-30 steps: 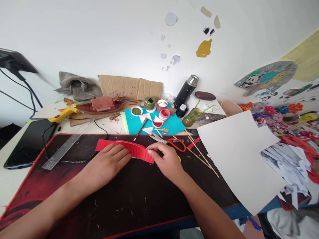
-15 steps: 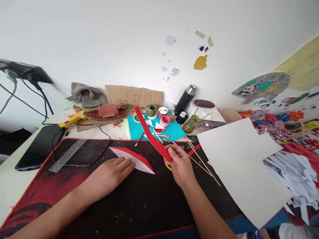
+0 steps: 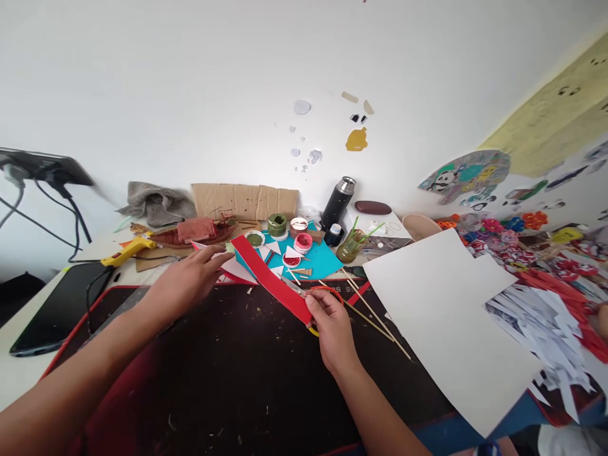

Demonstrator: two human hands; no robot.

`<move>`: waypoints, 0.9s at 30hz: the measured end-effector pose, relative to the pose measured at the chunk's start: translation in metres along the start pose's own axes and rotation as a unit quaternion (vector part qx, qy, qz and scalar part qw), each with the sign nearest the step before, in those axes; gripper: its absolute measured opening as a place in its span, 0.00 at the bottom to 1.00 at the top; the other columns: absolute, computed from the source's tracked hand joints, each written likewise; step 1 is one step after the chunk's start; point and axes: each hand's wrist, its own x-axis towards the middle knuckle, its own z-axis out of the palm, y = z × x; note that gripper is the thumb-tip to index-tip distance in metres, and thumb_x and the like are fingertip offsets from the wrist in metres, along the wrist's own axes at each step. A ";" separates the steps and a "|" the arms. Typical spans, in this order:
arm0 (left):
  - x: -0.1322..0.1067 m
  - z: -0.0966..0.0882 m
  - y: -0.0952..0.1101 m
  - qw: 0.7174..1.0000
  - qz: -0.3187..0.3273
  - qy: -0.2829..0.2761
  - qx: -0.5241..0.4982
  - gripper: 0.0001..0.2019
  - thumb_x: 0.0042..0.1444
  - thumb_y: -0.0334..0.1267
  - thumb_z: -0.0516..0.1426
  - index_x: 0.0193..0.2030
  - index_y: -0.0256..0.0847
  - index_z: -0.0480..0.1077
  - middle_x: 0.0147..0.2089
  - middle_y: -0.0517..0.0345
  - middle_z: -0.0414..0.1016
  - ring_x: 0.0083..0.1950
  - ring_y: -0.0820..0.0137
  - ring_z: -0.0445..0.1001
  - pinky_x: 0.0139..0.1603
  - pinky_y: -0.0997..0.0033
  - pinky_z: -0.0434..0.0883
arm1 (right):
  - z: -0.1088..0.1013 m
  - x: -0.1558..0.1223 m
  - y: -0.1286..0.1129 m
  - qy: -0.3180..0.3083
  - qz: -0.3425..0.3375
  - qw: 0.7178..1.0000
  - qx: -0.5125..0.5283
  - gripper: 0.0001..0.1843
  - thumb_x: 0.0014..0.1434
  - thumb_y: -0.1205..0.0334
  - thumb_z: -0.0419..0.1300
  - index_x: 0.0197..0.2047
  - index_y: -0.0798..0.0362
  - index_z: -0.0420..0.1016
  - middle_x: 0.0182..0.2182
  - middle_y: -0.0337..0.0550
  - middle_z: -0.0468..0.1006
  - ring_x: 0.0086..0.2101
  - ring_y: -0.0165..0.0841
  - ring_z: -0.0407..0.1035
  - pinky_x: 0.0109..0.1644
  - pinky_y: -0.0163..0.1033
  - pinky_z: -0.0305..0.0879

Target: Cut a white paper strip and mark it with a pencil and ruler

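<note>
My right hand (image 3: 331,326) pinches the near end of a long red corrugated strip (image 3: 270,278), which slants up and away to the left over the dark red-edged mat (image 3: 228,373). My left hand (image 3: 187,278) reaches toward the far left of the mat with a white and red pointed paper piece (image 3: 236,270) at its fingertips. Whether the fingers grip that piece or only touch it does not show. Orange-handled scissors (image 3: 327,292) lie just behind my right hand.
Paint pots (image 3: 295,234) and white triangles sit on a teal sheet (image 3: 317,259). Wooden skewers (image 3: 370,310) and a large white sheet (image 3: 451,323) lie to the right. A glue gun (image 3: 126,252), model boat (image 3: 197,231), tablet (image 3: 57,304), flask (image 3: 337,201) and cardboard (image 3: 244,201) stand behind.
My right hand peeled the red strip off the white and red piece and lifted it. My left hand slid that piece away toward the far edge of the mat. The view tilted upward.
</note>
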 end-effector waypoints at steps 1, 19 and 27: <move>-0.003 0.002 0.007 0.999 -0.023 0.013 -0.034 0.25 0.70 0.56 0.54 0.61 0.43 0.80 0.65 0.38 0.80 0.53 0.53 0.82 0.50 0.56 0.79 | 0.003 0.001 0.000 -0.003 -0.005 1.000 -0.005 0.24 0.54 0.40 0.78 0.42 0.51 0.87 0.36 0.45 0.82 0.31 0.34 0.71 0.29 0.38 0.71; 0.000 0.030 0.057 0.854 -0.235 0.087 -0.457 0.34 0.53 0.75 0.66 0.35 0.40 0.80 0.31 0.51 0.82 0.29 0.65 0.75 0.31 0.65 0.74 | 0.041 -0.003 0.014 -0.217 -0.050 0.972 -0.075 0.13 0.64 0.52 0.72 0.47 0.49 0.83 0.31 0.36 0.81 0.26 0.32 0.76 0.37 0.40 0.74; -0.011 0.035 0.063 0.871 -0.230 0.027 -0.434 0.30 0.52 0.71 0.69 0.36 0.41 0.82 0.34 0.54 0.84 0.33 0.65 0.76 0.35 0.67 0.74 | 0.048 0.020 -0.014 -0.223 -0.052 0.973 -0.036 0.29 0.66 0.29 0.67 0.44 0.49 0.81 0.32 0.39 0.81 0.26 0.33 0.74 0.35 0.40 0.72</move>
